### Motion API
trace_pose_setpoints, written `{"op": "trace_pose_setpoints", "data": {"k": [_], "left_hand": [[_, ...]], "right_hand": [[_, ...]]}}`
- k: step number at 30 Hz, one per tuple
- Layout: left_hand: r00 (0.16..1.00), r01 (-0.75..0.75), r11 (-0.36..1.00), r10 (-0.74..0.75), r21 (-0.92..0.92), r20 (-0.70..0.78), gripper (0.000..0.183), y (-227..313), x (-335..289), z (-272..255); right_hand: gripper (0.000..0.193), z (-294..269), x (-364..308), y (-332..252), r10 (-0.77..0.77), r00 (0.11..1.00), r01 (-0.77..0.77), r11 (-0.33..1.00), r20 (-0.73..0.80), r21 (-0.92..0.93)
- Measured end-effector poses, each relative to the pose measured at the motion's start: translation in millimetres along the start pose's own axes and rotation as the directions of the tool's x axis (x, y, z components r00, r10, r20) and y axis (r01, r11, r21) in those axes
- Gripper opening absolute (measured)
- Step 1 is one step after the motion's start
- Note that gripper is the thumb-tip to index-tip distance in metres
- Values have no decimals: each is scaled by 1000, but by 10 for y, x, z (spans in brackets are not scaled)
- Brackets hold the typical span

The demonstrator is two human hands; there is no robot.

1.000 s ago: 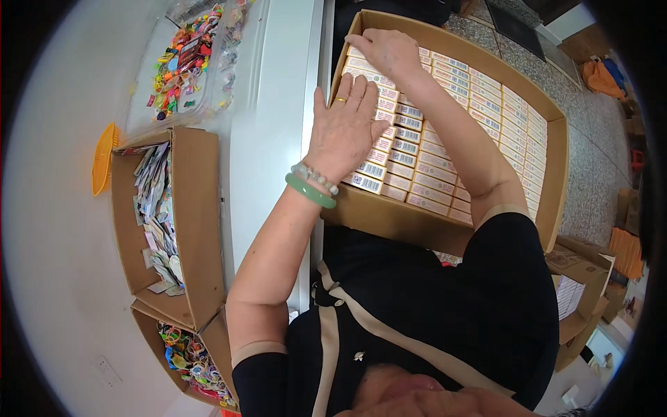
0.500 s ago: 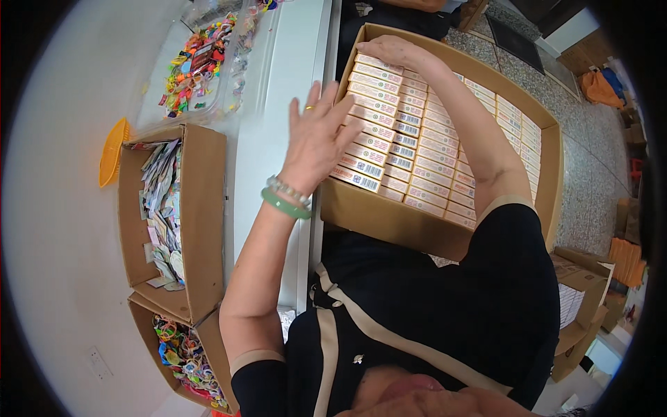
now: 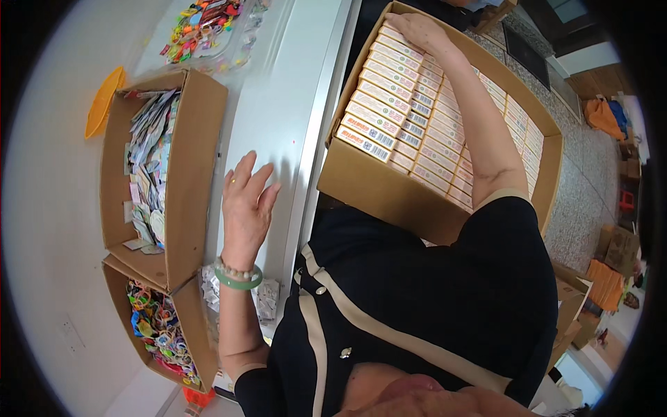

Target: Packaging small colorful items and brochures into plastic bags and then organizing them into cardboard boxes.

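White tabletop [image 3: 278, 104] has the left hand [image 3: 244, 212] over it now, off the boxes [image 3: 382, 87], fingers [image 3: 261, 182] apart. Right hand [image 3: 420, 31] still on them in the carton [image 3: 375, 184], can't tell if gripping; labels [image 3: 365, 142] show barcodes [image 3: 380, 152], orange print [image 3: 351, 137].

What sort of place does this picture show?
Probably a small packing workroom: a large carton holds rows of matching small boxes, an open cardboard box holds flat pieces, and a second box holds colourful trinkets.

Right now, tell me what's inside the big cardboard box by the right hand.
Rows of small pale cartons sit inside the big cardboard box. The right hand and forearm cover some of them; whatever lies beneath the visible cartons cannot be seen.
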State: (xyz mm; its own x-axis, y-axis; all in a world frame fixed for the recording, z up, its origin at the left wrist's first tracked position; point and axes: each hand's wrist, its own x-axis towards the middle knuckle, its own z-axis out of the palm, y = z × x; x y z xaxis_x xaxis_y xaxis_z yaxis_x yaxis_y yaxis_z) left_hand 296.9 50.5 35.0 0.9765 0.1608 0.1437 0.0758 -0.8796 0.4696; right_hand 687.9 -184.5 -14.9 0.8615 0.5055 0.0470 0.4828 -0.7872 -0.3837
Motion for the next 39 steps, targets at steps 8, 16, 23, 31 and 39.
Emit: {"op": "trace_pose_setpoints", "data": {"k": [8,16,23,31,39], "left_hand": [[983,163,986,-164,-20,-79,26,-60,-738,-99],[980,178,980,-168,93,-110,26,-33,-1227,-179],[985,131,984,-115,124,-129,25,-22,-1289,-250],[990,117,975,-99,187,-104,24,19,-1312,-285],[985,170,953,-162,250,-53,28,5,-1306,-443]], "right_hand": [[42,-136,-839,-542,-148,743,287,952,-652,111],[21,-184,-1763,-623,237,970,-214,942,60,-259],[19,86,-1800,-757,-29,970,110,938,243,-328],[16,-38,-1889,-663,-72,959,167,924,273,-344],[18,-771,-1683,-1286,-411,852,483,856,324,-186]]}}
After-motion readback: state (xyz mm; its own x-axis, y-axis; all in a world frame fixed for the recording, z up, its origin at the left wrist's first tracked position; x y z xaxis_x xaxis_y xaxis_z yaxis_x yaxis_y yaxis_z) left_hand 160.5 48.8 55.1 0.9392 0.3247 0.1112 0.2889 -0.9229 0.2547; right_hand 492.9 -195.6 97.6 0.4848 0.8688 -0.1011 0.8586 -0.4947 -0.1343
